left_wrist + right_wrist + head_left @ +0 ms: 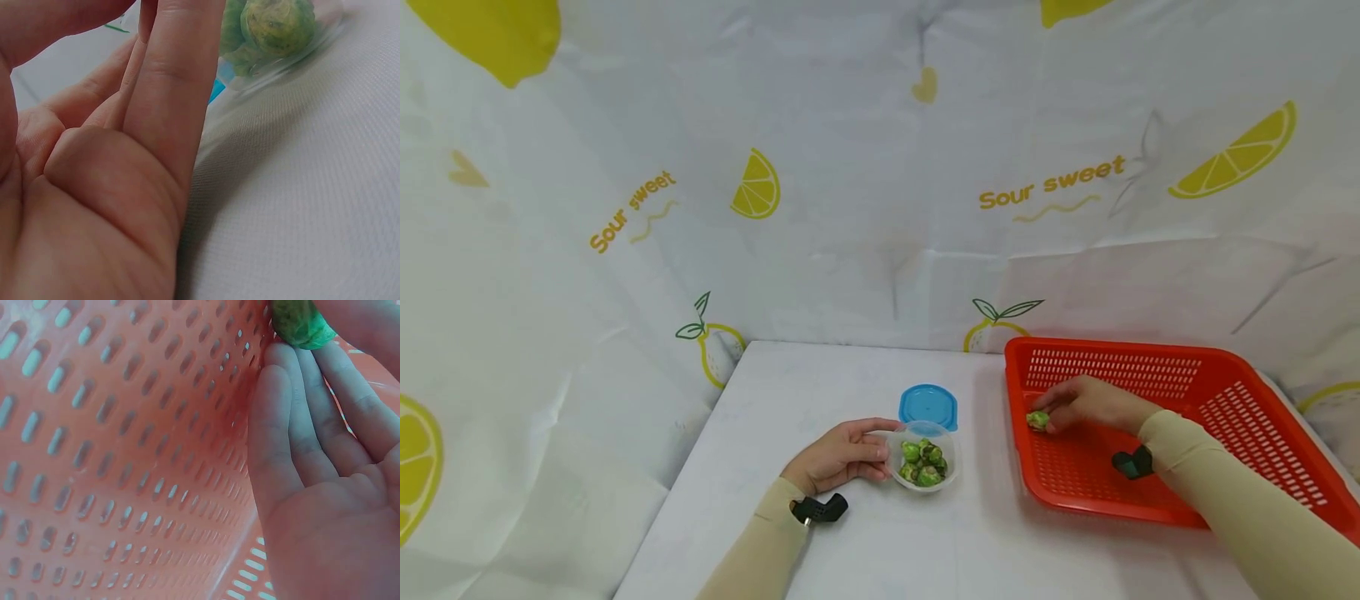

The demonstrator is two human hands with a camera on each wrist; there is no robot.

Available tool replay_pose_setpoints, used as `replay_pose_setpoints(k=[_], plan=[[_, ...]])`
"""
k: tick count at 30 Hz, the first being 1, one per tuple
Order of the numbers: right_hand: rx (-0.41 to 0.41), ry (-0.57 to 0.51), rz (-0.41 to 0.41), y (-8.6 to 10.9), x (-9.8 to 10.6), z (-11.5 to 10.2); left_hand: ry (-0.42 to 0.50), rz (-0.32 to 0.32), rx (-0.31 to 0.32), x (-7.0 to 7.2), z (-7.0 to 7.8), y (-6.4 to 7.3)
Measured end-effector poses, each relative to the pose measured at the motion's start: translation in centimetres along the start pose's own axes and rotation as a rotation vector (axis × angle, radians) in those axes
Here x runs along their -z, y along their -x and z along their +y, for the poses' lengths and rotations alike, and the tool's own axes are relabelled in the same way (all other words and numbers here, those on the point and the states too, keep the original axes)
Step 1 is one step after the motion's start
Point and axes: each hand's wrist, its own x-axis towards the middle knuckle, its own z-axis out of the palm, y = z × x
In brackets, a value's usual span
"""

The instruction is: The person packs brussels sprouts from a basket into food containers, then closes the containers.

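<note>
My left hand (847,454) holds the side of a small clear plastic container (953,472), thumb and fingertips at its rim. Several green Brussels sprouts (928,476) lie inside it, and one sprout (279,26) shows through the wall in the left wrist view. Just behind the container, partly overlapped by it, lies a blue lid (928,405). Over to the right, my right hand (1086,402) reaches into a red perforated basket (1150,510). Its thumb and fingers pinch another Brussels sprout (304,326) near the basket's left wall.
The basket takes up the right side of the white table (820,375). A white cloth (865,192) printed with lemons hangs behind the table and along its left side. Each wrist carries a small black camera (820,508).
</note>
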Motion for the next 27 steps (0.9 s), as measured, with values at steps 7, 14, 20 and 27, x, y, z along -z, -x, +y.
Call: replay_pose_setpoints(k=[7,14,20,27], plan=[[-0.009,0.007,0.009,-0.13,-0.04,-0.48,0.003,0.014,-0.002,0.15,0.04,-0.07],[0.003,0.012,-0.001,-0.32,-0.17,-0.5,-0.001,0.017,0.004,0.08,-0.02,0.13],[0.005,0.017,0.005,-0.32,-0.11,-0.47,0.006,0.019,-0.002,0.14,-0.11,0.17],[-0.003,0.035,0.013,-0.03,0.16,-0.56,0.009,0.01,0.003,0.13,-0.07,-0.01]])
